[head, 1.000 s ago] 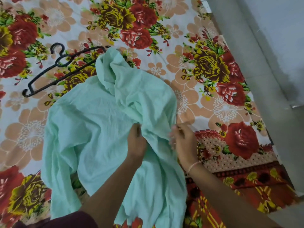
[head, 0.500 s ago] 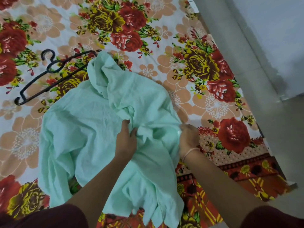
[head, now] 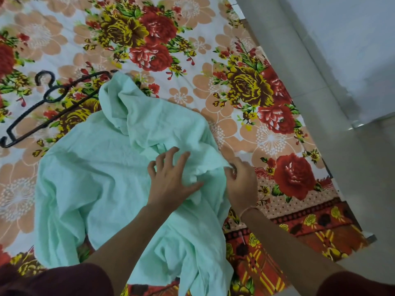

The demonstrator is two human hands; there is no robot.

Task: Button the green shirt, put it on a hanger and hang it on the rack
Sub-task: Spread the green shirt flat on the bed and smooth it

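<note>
From the head view, the shirt (head: 102, 167) lies crumpled on the bed (head: 213, 103), its bulk spreading away to the left of both hands and its lower part trailing toward the person off the bed's near edge. The left hand (head: 171, 178) now rests on the cloth with its fingers (head: 164, 159) spread wide and holding nothing; half a second ago those same fingers were bunched into a fold of the fabric, so the grip has been let go and the hand looks to be smoothing or feeling through the cloth. The right hand (head: 241, 184), just right of the left, has its fingers curled closed on an edge of the shirt, much as it did a moment earlier. No buttons or buttonholes show beside either hand, so my guess is that the front placket is not yet found and the buttoning has not begun; the opening of the left hand reads as a search for that edge. The hanger (head: 53, 103) lies on the bed well beyond the fingertips and to the left, one end tucked under the far part of the shirt, untouched. No rack is in sight. There is no brand, label or readable writing anywhere; the bed's cover carries only a flower print.
</note>
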